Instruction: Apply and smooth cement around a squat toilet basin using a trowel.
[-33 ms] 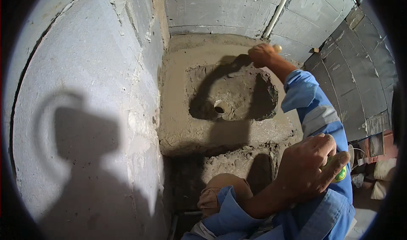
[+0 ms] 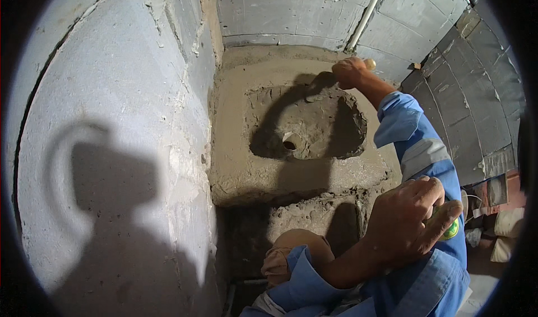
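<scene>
My right hand [image 2: 351, 73] grips the pale handle of a trowel [image 2: 370, 64] at the back of a wet mortar surround [image 2: 228, 121]. The trowel's blade is hard to make out in the shadow. Inside the surround is a rough recessed hollow [image 2: 319, 126] with an open pipe [image 2: 291, 141] in it. My left hand [image 2: 409, 216] is curled in the lower right, over my right sleeve, beside a green-and-yellow round shape [image 2: 451, 230]; what its fingers hold, if anything, is hidden.
A rough white wall [image 2: 112, 81] stands close on the left, grey block walls [image 2: 286, 14] at the back and right. A white vertical pipe [image 2: 364, 20] runs down the back wall. Pale sacks [image 2: 507, 233] lie at far right. A lower, shadowed step [image 2: 302, 216] is below the surround.
My right hand has shifted slightly to the right with the trowel handle. My left hand has not visibly moved.
</scene>
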A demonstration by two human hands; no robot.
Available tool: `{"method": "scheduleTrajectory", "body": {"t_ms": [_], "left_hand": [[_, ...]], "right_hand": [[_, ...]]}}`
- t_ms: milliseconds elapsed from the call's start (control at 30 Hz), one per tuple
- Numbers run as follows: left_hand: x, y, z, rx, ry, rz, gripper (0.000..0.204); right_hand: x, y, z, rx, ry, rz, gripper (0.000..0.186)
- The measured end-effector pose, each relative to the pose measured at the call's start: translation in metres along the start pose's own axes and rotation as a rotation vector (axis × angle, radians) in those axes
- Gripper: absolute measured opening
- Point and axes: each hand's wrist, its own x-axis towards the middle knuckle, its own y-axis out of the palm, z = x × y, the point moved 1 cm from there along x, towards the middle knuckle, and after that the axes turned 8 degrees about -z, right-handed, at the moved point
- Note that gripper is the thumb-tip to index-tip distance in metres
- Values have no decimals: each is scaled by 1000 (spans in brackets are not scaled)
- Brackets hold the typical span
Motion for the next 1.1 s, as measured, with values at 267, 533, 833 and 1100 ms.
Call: {"method": "scheduleTrajectory", "body": {"t_ms": [267, 533, 833, 1100], "left_hand": [[-3, -1, -2, 44, 22, 54, 39], [-1, 8, -1, 50, 37, 19, 37], [-2, 5, 0, 48, 61, -15, 36], [-5, 5, -2, 38, 53, 7, 36]], "right_hand": [[-38, -11, -14, -101, 14, 28, 12], [21, -17, 53, 34, -109, -116, 11], [-18, 29, 0, -139, 49, -20, 10], [16, 8, 37, -131, -75, -221, 6]]}}
